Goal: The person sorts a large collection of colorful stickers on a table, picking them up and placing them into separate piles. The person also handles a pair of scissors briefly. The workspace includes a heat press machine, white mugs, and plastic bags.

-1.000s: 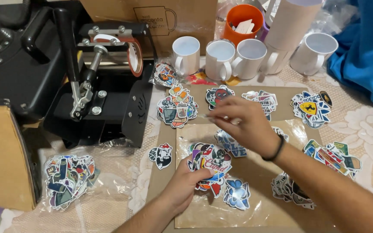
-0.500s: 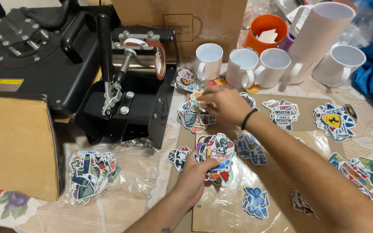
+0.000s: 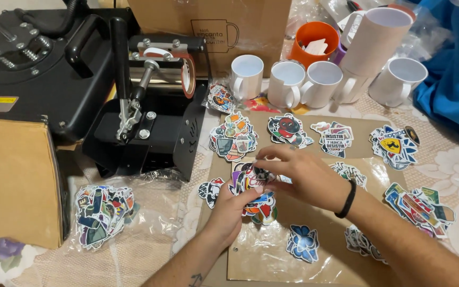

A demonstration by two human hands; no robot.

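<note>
Both hands meet at frame centre: left hand fingers grip a glossy multicoloured sticker stack; right hand, at 3 o'clock, pinches its top sticker, designs partly hidden.

head view | worn at head height, angled steeply down and forward | close over lace-covered table | black metal mug press at upper left

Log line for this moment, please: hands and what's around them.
left hand: holds sticker stack | right hand: pinching top sticker | nearby: butterfly sticker, white mugs, mug press
</note>
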